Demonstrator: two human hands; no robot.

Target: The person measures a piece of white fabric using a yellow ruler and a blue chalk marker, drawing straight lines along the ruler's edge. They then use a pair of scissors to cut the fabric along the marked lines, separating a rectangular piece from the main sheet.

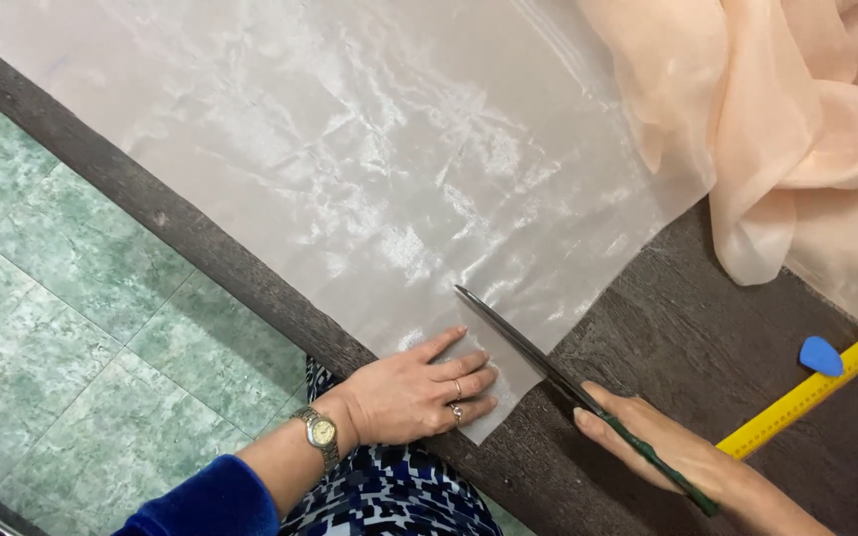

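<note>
Left hand (417,393) laid flat, fingers spread, on corner of sheer pale fabric (350,149) spread over dark desk (687,328). Scissors (548,369) gripped in closed right hand (662,447) — blades parted at fabric edge. Peach cloth (796,119) bunched beyond; yellow ruler (814,389) and blue chalk (821,355) lie just beside each other.

Green marbled floor tiles (71,298), dark wooden table (687,328)

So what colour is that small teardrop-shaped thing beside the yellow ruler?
Blue: the teardrop-shaped piece shows plainly in the head view.
</note>
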